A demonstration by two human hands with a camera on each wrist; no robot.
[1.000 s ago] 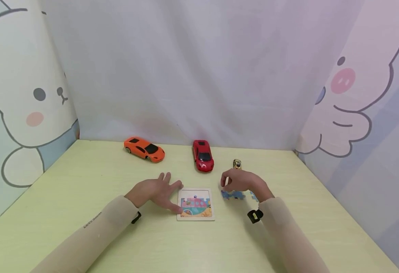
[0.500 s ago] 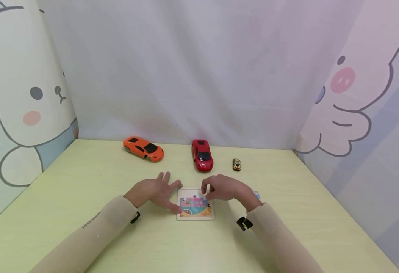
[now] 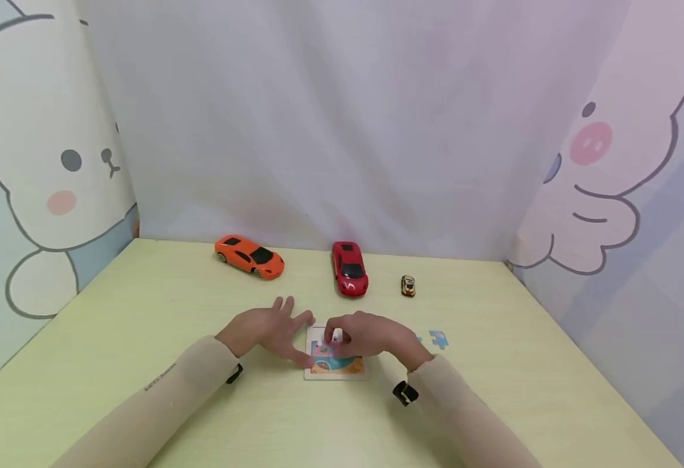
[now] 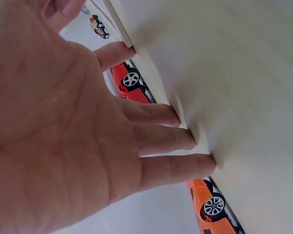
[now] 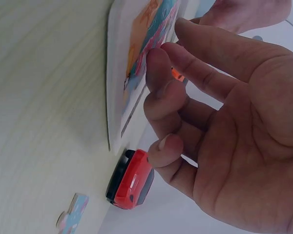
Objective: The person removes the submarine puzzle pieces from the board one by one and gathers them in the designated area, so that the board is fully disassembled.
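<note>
A small white-framed jigsaw puzzle (image 3: 336,376) lies on the table, with pink, teal and orange pieces in its lower part. My left hand (image 3: 271,333) is spread at its left side, thumb and forefinger against the frame. In the left wrist view, that hand's straight fingers (image 4: 173,170) reach down to the tabletop. My right hand (image 3: 365,335) is over the puzzle, fingers curled and fingertips low at the picture, pinching what seems to be a puzzle piece, mostly hidden. The right wrist view shows its thumb and forefinger (image 5: 158,68) close together beside the puzzle.
Loose blue puzzle pieces (image 3: 438,338) lie right of the puzzle, one partly behind the right wrist. Along the back stand an orange toy car (image 3: 249,257), a red toy car (image 3: 350,268) and a tiny gold toy car (image 3: 408,286). A pale curtain (image 3: 330,130) hangs behind.
My right hand has moved left from the loose pieces to over the puzzle, uncovering the gold car and a loose piece. My left hand has stayed at the frame.
</note>
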